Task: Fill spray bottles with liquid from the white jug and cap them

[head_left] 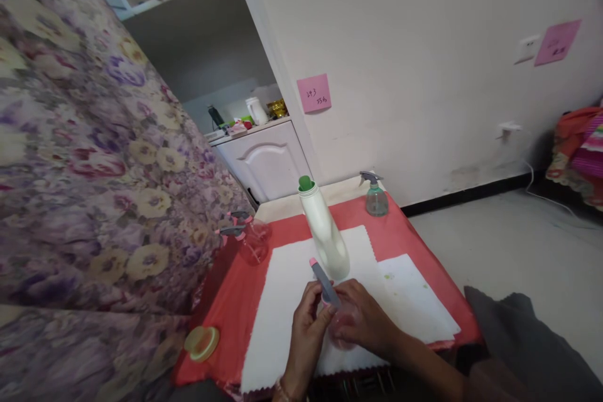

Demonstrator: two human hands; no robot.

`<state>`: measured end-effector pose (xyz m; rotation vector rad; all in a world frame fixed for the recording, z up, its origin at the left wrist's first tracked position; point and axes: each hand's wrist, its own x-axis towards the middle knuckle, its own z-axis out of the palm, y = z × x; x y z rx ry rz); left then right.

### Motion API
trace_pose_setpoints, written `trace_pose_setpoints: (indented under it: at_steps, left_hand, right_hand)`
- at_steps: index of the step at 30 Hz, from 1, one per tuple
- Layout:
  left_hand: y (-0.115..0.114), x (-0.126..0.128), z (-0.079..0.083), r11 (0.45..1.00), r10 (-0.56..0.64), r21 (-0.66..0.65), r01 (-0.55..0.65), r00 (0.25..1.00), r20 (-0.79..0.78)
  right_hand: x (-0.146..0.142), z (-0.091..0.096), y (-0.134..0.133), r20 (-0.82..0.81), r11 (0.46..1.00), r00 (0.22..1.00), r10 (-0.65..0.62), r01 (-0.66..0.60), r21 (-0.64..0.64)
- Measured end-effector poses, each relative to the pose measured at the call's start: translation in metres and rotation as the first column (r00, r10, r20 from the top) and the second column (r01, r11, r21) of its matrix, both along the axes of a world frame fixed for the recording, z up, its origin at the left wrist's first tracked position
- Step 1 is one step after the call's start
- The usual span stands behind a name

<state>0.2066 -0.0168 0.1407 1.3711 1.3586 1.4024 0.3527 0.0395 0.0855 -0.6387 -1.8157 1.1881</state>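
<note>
Near the table's front edge, my left hand [309, 316] is closed around the neck and grey-and-pink spray head [325, 284] of a clear pink spray bottle [343, 326]. My right hand [365, 311] wraps round the body of this same bottle from the right. The spray head sits at the bottle's top; whether it is screwed tight I cannot tell. Just beyond my hands stands a tall pale-green jug-like bottle [325, 232], its mouth uncapped with a green spout [306, 183] showing inside. A white cloth [282, 301] lies under both bottles.
Two pink spray bottles [254, 248] stand at the table's left side, by a floral curtain [117, 169]. A green spray bottle [377, 201] is at the back right. A yellowish round lid [202, 343] lies front left on the red tablecloth [226, 320]. White paper [414, 295] lies right.
</note>
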Motion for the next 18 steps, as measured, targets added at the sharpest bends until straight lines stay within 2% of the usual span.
trace_pose_setpoints:
  at_steps: [7,10,18]
  left_hand:
    - [-0.002,-0.001,0.009,0.987,0.162,-0.030,-0.160,0.968,0.190]
    - [-0.006,-0.003,0.018,0.975,0.220,-0.021,-0.221,0.949,0.227]
    - [-0.027,-0.012,0.049,0.952,0.269,0.071,-0.297,0.927,0.262]
  right_hand:
    - [0.000,-0.002,0.000,0.035,0.999,0.999,-0.025,0.024,0.021]
    - [-0.001,-0.002,0.000,0.046,1.000,0.999,-0.023,0.023,0.005]
    - [-0.001,-0.004,-0.005,0.073,0.999,0.997,-0.037,0.037,0.001]
